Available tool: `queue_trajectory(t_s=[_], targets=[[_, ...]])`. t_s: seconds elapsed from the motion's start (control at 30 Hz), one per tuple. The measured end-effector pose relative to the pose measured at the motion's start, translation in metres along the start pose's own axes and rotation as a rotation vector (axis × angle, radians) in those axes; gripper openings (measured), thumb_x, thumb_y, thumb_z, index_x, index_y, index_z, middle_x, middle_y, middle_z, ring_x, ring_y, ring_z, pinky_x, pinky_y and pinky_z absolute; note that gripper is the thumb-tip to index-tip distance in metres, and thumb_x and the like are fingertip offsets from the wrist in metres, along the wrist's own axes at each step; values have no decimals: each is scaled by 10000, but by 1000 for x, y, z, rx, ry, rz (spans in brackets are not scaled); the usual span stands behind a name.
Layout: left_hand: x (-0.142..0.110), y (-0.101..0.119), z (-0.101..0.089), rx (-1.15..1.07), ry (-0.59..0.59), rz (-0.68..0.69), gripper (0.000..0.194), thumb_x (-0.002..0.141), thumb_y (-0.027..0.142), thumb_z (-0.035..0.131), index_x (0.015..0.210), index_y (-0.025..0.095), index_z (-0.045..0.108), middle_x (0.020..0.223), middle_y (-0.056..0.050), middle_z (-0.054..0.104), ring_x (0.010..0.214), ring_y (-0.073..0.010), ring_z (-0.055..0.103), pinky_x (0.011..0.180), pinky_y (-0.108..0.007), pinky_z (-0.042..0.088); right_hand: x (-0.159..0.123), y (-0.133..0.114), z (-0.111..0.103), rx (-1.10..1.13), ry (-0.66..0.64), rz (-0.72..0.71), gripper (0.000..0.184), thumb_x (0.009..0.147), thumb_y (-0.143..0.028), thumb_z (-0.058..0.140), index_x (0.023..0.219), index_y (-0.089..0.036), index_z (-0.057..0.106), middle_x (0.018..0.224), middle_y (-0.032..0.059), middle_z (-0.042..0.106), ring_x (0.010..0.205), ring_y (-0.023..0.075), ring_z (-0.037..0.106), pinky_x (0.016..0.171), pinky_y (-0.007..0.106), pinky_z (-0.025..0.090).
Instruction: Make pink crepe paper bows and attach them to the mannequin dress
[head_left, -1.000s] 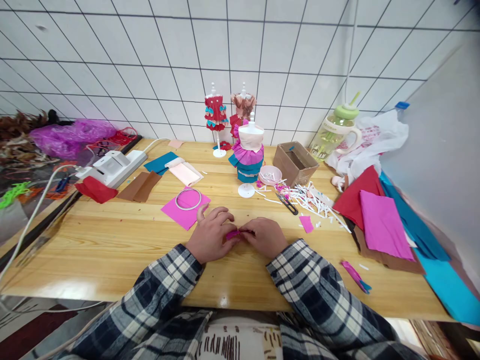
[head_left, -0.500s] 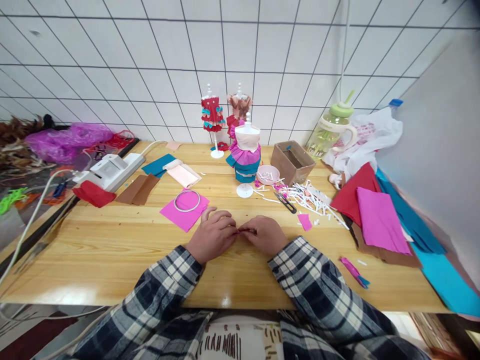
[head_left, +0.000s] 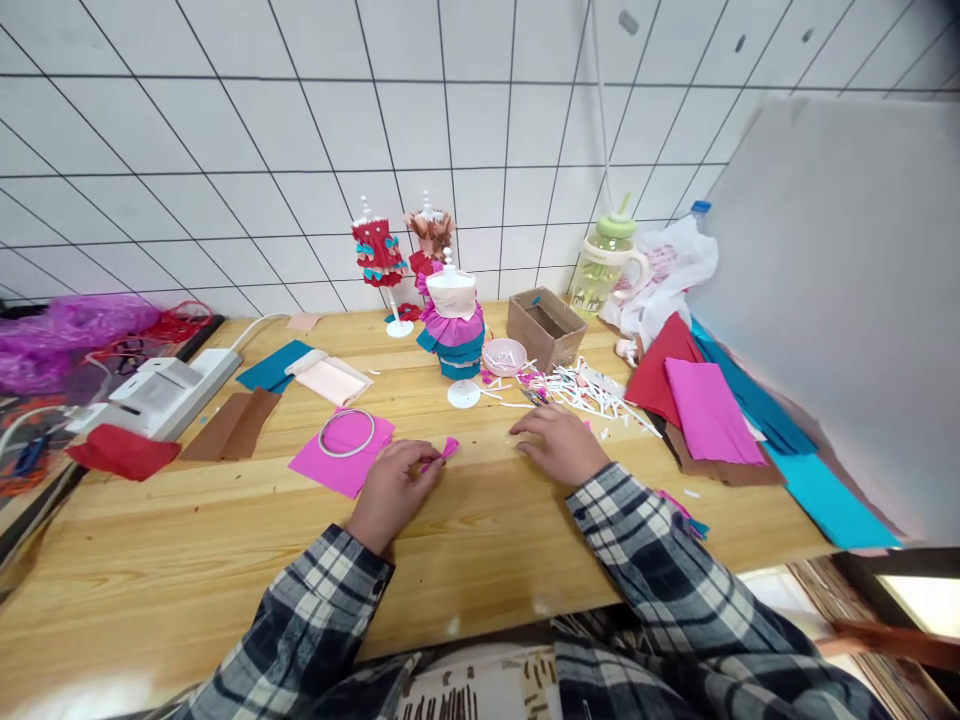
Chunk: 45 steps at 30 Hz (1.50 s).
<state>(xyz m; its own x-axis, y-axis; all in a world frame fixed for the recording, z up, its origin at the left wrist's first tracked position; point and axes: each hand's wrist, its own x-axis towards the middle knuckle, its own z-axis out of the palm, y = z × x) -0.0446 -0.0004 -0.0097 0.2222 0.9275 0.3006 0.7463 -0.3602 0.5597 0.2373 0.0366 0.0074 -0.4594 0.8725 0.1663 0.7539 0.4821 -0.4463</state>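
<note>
My left hand (head_left: 395, 488) pinches a small twisted piece of magenta crepe paper (head_left: 450, 447), whose flared end sticks out to the right of the fingertips. My right hand (head_left: 564, 442) hovers over or rests on the table, fingers spread and holding nothing. Just beyond it lies a dark tool (head_left: 534, 396), mostly hidden, beside a heap of white paper strips (head_left: 592, 388). Left of my left hand, a pale ring (head_left: 346, 453) lies on a magenta paper square (head_left: 315, 467). A small dress-form stand (head_left: 454, 325) wears white, magenta and teal crepe paper.
Two more dressed stands, one red (head_left: 378, 252) and one brown-topped (head_left: 430, 233), stand near the tiled wall. A pink bowl (head_left: 505, 357), cardboard box (head_left: 546, 340) and drink bottle (head_left: 606, 262) are behind. Folded coloured papers (head_left: 712, 412) lie right; a power strip (head_left: 176, 385) lies left.
My hands have drawn apart. The left keeps the magenta piece, now showing more; the right has let go and moved towards the dark tool. The view has turned right.
</note>
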Motion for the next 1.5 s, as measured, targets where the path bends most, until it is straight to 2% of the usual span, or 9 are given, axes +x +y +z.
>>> queue_trajectory(t_s=[0.27,0.47,0.53,0.6,0.67,0.77,1.0,1.2,1.5], targets=[[-2,7,-1,-97,-18,-203,211,838,395,562,876,226,682,839,-12,750,787,-187,690,710,-310,525,15,-12,24,-185,-3,-12,110,858,-311,626,877,-246,712,1164,38,627,1109,241,482,936,411,332],[-2,10,1,-164,7,-309,208,817,400,576,835,217,673,766,-5,746,708,-172,694,627,-273,527,18,-24,35,-256,-7,-5,171,922,-179,473,963,-155,637,1113,126,608,1036,242,503,877,387,368],[-2,10,2,-183,38,-317,201,811,392,582,824,211,670,739,-3,741,680,-163,689,605,-259,525,17,-36,34,-117,42,7,137,909,-173,488,935,-168,623,1119,110,609,1050,230,511,898,374,376],[-2,11,3,-190,63,-317,198,806,388,586,808,208,668,723,-1,735,657,-158,681,594,-255,523,17,-54,35,151,72,24,101,896,-193,513,900,-187,613,1064,75,635,1007,195,545,894,334,403],[-2,14,4,-199,85,-319,198,800,389,588,794,208,667,724,-3,733,653,-159,676,593,-254,524,17,-73,40,470,-28,46,92,885,-223,513,886,-208,603,882,16,665,834,156,590,771,281,455],[-2,20,3,-230,99,-335,198,791,393,593,780,209,667,722,-7,731,650,-163,673,589,-252,524,18,-93,53,747,-8,170,104,859,-269,513,854,-204,594,784,-7,654,719,138,591,670,253,467],[-2,31,1,-304,83,-374,176,775,365,608,757,198,661,723,-15,731,675,-170,685,623,-267,535,18,-97,69,877,163,326,165,812,-358,554,809,-198,594,754,-4,655,665,133,588,637,250,483],[-2,31,2,-268,80,-371,164,777,352,614,743,198,657,710,-4,727,672,-166,684,621,-267,537,18,-95,73,984,160,378,193,770,-383,605,797,-193,629,745,9,671,648,142,603,630,266,501],[-5,18,-6,-44,-5,-60,218,877,335,531,930,214,703,918,-30,756,857,-192,689,778,-318,526,20,-86,77,1188,38,436,219,716,-373,648,783,-165,654,690,8,661,616,129,579,574,237,458]])
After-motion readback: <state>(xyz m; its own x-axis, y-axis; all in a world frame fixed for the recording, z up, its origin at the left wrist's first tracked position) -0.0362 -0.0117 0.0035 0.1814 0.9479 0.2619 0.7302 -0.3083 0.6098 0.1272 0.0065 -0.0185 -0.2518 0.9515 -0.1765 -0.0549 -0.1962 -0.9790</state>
